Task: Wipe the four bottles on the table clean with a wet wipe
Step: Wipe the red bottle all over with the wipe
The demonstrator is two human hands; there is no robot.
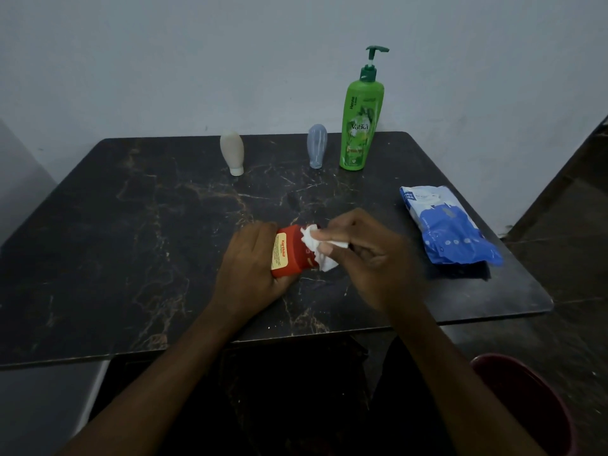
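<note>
Red bottle [289, 255]: tilted on its side, gripped by the left hand [250, 261], nearer the viewer than the green pump bottle [360, 126].
Wet wipe [320, 248]: pinched by the right hand [368, 255] against the red bottle.
Grey-blue bottle [316, 146], white bottle [232, 153]: standing cap-down on the desk [131, 241], left of the green pump bottle.
Wipes pack [447, 225]: front-right of it.

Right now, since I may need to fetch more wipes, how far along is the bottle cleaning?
In hand: the left hand grips the red bottle while the right hand holds a wipe against it. Nothing shows as finished. The white bottle, grey-blue bottle and green pump bottle stand at the back of the table; whether any was wiped cannot be told.
</note>
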